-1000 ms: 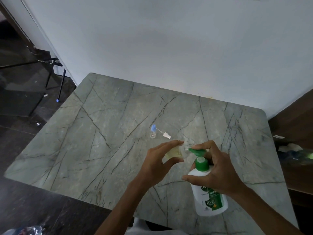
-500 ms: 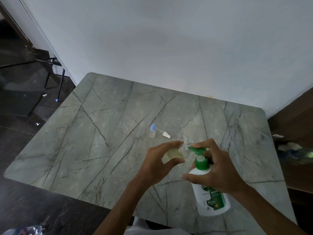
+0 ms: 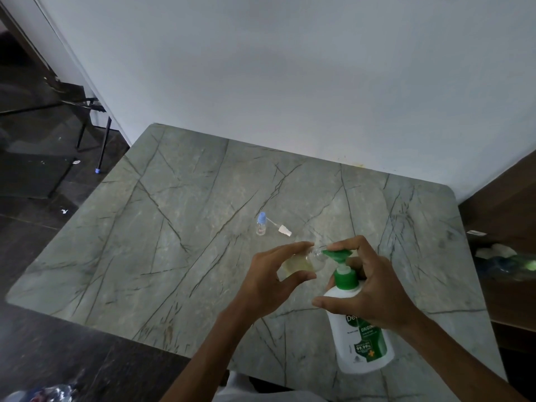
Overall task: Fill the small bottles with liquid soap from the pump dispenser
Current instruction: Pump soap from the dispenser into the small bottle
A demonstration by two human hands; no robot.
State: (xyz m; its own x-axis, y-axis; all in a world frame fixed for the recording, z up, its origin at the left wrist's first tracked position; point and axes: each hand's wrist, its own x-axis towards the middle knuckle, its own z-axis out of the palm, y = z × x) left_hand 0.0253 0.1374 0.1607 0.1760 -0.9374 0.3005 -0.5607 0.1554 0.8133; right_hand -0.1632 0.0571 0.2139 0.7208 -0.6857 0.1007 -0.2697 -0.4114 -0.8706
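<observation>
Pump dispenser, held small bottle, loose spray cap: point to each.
pump dispenser (image 3: 368, 343), head view, green label.
small bottle (image 3: 298, 266), head view, yellowish liquid in body.
spray cap (image 3: 284, 230), head view, white head.

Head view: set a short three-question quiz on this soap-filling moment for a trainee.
1. True or false: the left hand holds the small clear bottle with its mouth at the green nozzle of the pump dispenser.
2. Which stands upright on the marble table beyond the hands? A) a blue-capped small bottle B) a funnel C) a mug
3. Fill in: the liquid in the held bottle looks pale ____.
Key: 1 true; 2 A; 3 yellow.
</observation>
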